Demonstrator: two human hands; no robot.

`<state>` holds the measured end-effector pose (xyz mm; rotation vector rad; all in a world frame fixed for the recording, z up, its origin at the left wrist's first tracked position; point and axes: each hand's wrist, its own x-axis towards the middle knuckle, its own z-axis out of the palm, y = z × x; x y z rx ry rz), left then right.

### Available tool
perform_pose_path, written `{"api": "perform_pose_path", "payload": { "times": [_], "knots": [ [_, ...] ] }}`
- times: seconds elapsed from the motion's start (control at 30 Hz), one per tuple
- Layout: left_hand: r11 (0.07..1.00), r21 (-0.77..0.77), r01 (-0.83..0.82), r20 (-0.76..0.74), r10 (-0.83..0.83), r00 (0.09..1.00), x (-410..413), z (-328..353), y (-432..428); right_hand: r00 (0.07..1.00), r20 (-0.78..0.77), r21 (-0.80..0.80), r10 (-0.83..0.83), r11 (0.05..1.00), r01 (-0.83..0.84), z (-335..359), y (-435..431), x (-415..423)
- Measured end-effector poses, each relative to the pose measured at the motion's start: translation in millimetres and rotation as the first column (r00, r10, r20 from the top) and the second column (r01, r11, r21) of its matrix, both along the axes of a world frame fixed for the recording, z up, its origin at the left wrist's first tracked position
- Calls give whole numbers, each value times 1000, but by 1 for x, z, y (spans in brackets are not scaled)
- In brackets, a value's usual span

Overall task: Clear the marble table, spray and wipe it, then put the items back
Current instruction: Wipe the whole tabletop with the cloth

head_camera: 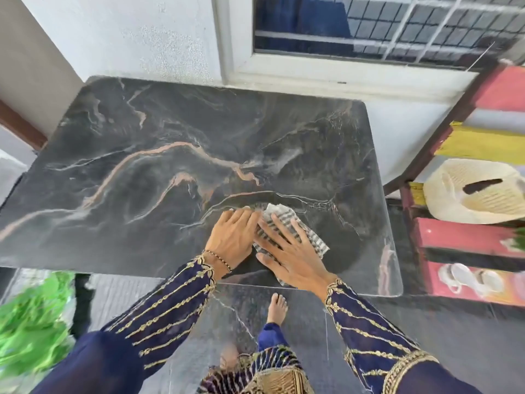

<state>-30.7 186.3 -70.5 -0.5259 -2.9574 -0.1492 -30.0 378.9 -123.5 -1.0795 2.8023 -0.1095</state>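
1 dark marble bench (pixel 142 166). 1 cream basket (pixel 477 191) off the bench's right side. 2 hands at the bench's front edge, both flat with fingers straight: right hand (pixel 287 257) presses 1 striped cloth (pixel 309 237), left hand (pixel 233 237) touches the cloth's left edge.

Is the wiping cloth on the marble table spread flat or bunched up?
Flat: the striped cloth lies pressed on the table under the right hand, fingers straight. Folded or not: cannot tell.

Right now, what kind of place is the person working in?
Likely a home porch or balcony: the marble table stands by a white wall below a grilled window, a bare foot on the tiled floor.
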Motion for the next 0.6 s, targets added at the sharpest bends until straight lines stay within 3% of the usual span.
{"api": "perform_pose_path", "payload": {
  "times": [0.2,0.4,0.6],
  "knots": [
    [1000,4,6,43,-6,999,21,3,13,986,15,25,163,986,-164,5,36,44],
    [998,55,20,64,-24,998,8,6,29,995,14,27,94,995,-95,4,88,52],
    [994,88,70,82,-77,994,-9,2,49,993,17,34,120,992,-120,4,99,-2]
  ]
}}
